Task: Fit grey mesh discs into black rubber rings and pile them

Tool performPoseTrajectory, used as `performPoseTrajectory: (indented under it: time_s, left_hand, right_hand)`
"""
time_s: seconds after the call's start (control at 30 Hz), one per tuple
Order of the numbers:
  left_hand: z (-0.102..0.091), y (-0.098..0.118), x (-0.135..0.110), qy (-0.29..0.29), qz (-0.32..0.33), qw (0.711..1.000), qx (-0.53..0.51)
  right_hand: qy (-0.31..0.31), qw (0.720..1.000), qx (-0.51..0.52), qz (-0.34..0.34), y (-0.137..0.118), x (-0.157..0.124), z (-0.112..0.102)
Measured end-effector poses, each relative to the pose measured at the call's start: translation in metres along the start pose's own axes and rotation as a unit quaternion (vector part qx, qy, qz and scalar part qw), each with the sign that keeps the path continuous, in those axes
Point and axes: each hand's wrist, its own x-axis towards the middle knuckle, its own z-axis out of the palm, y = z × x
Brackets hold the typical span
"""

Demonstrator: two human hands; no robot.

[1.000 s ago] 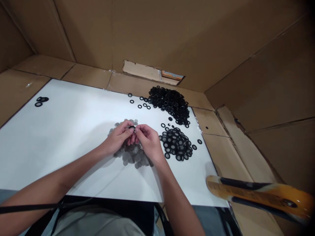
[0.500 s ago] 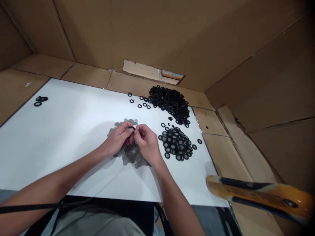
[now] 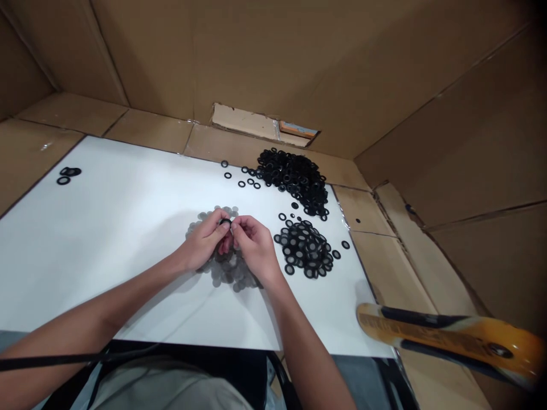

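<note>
My left hand and my right hand meet over a heap of grey discs on a white board. The fingertips of both hands pinch one small black ring between them. Whether a grey disc is also in the pinch I cannot tell. Right of my right hand lies a pile of black rings with grey centres. Farther back sits a larger pile of plain black rings.
Loose black rings lie scattered left of the far pile, and a few black rings lie at the board's far left. Cardboard walls enclose the space. An orange and black tool lies at the lower right.
My hands stay together over the grey discs; the fingers have shifted slightly on the ring. The view has drifted a little.
</note>
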Motion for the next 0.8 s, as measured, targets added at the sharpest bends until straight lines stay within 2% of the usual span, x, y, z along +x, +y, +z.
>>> performPoseTrajectory:
  time_s: [0.23,0.6,0.8]
  left_hand:
    - [-0.0038,-0.0009,0.0003,-0.022,0.0,1.0,-0.023]
    - [-0.0001,-0.0044,-0.0007,0.032,-0.007,0.999,-0.016]
    - [0.0006,-0.0013,-0.0021,0.042,0.01,0.997,0.062]
  right_hand:
    - [-0.052,0.998,0.026,0.011,0.0033,-0.0001,-0.0017]
    - [-0.014,0.999,-0.043,-0.014,0.0028,-0.0035,0.0018]
    - [0.007,0.999,-0.035,-0.016,0.0016,-0.0039,0.0034]
